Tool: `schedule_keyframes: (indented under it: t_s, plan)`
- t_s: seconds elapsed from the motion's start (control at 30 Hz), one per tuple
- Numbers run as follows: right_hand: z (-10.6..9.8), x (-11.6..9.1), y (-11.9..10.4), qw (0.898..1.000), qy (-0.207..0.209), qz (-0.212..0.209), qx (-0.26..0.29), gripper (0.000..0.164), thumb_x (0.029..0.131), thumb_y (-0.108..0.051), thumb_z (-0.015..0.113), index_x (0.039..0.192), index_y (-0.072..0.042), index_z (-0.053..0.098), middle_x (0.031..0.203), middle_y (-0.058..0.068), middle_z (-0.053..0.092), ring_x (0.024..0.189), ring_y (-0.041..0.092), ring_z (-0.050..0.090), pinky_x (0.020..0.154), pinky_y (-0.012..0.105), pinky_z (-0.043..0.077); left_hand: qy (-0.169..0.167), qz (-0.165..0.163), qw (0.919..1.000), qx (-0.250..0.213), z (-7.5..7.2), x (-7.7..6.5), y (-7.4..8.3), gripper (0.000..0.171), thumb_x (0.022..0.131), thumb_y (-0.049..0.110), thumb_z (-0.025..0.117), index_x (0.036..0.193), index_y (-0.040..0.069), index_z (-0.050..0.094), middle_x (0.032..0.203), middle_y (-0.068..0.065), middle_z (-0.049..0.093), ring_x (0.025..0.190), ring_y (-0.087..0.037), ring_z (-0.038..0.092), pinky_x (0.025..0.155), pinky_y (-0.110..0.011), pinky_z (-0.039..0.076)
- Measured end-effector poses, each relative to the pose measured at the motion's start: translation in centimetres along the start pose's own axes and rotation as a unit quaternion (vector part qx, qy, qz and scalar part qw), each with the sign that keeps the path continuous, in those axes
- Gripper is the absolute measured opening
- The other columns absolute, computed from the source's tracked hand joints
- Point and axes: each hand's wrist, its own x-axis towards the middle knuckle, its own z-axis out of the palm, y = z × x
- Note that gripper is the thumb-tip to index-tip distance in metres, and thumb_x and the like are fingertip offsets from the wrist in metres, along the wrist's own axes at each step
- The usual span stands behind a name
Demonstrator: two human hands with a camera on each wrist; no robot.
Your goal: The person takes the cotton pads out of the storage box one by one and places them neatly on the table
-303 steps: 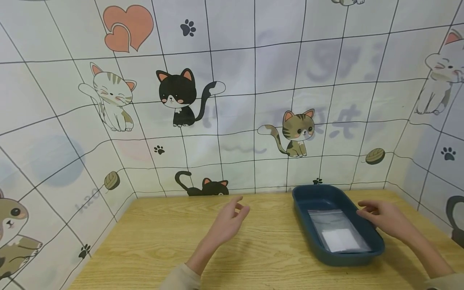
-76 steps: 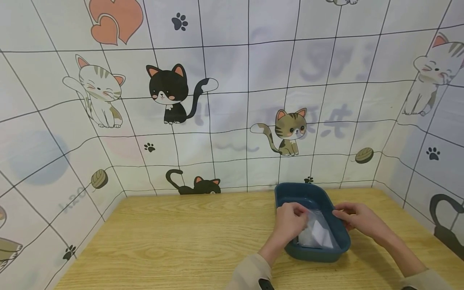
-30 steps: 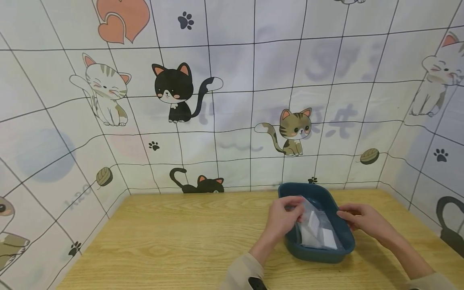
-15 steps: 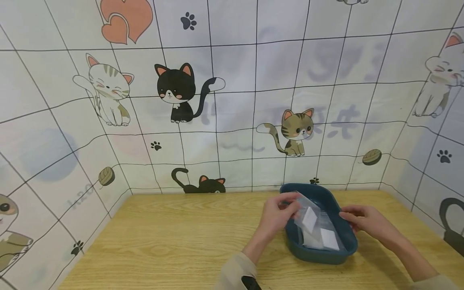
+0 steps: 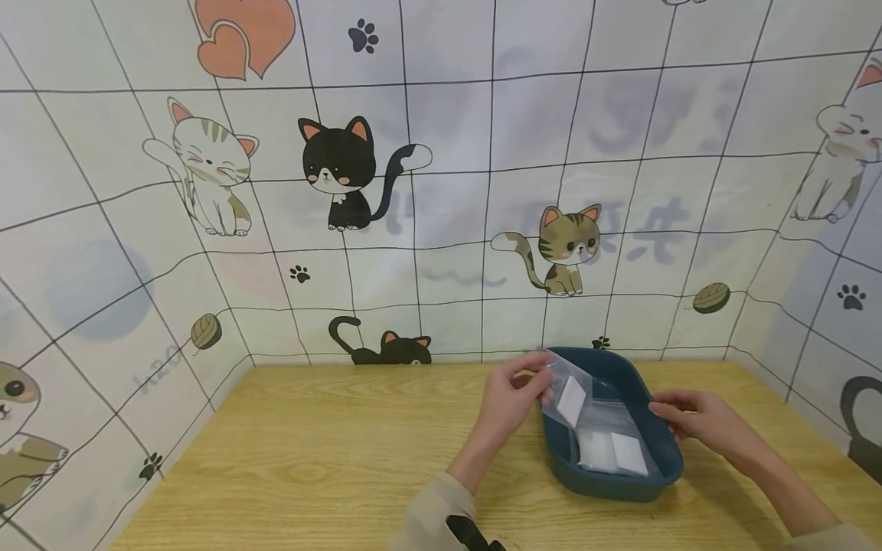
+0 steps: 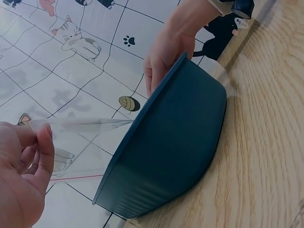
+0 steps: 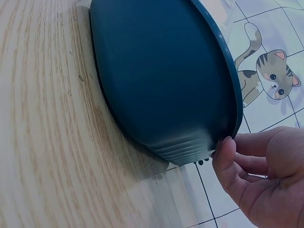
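Observation:
My left hand (image 5: 508, 394) pinches the top corner of a clear zip bag (image 5: 570, 401) with a flat white piece inside. The bag hangs tilted over the left rim of a dark blue plastic basin (image 5: 606, 487). In the left wrist view the thumb and forefinger hold the film edge of the bag (image 6: 85, 121), apart from the basin. My right hand (image 5: 706, 422) grips the basin's right rim between thumb and fingers, also plain in the right wrist view, where the hand (image 7: 266, 175) is close. Inside the basin lie more clear bags with white contents (image 5: 627, 453), overlapping.
The basin stands on a wood-grain table (image 5: 344, 451), near its back right. Behind and at both sides rises a white gridded wall covering (image 5: 455, 207) with cartoon cats. A dark band (image 5: 468, 532) sits at the left sleeve's cuff.
My left hand has drawn one bag up and leftward, out from among the others to the basin's left rim. The right hand keeps its hold on the right rim.

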Motion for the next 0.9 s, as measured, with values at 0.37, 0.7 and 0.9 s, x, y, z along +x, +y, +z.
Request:
schedule_keyframes:
  t_s: [0.37, 0.7, 0.9]
  plan:
    - [-0.2, -0.1, 0.0, 1.0, -0.002, -0.009, -0.007, 0.054, 0.105, -0.025, 0.056, 0.134, 0.02, 0.047, 0.096, 0.009, 0.062, 0.073, 0.015, 0.061, 0.069, 0.032, 0.055, 0.027, -0.011, 0.9995, 0.009, -1.0, 0.3, 0.2, 0.024, 0.095, 0.008, 0.071, 0.118, 0.007, 0.075, 0.112, -0.002, 0.071, 0.079, -0.01, 0.064, 0.068, -0.019, 0.055]
    - [-0.3, -0.1, 0.0, 1.0, 0.004, -0.012, -0.015, 0.052, 0.105, -0.023, 0.056, 0.133, 0.02, 0.049, 0.098, 0.009, 0.063, 0.073, 0.015, 0.061, 0.069, 0.032, 0.056, 0.042, -0.013, 0.999, 0.008, -2.0, 0.7, 0.7, 0.025, 0.096, 0.007, 0.069, 0.12, 0.005, 0.073, 0.113, -0.007, 0.07, 0.084, -0.012, 0.064, 0.07, -0.02, 0.055]
    - [-0.3, -0.1, 0.0, 1.0, 0.002, -0.014, -0.011, 0.053, 0.105, -0.024, 0.057, 0.134, 0.02, 0.048, 0.099, 0.01, 0.062, 0.074, 0.015, 0.062, 0.069, 0.032, 0.056, 0.062, -0.013, 0.998, 0.0, -2.8, 1.0, 1.0, 0.025, 0.095, 0.007, 0.07, 0.12, 0.005, 0.073, 0.104, -0.006, 0.068, 0.084, -0.012, 0.064, 0.07, -0.019, 0.054]
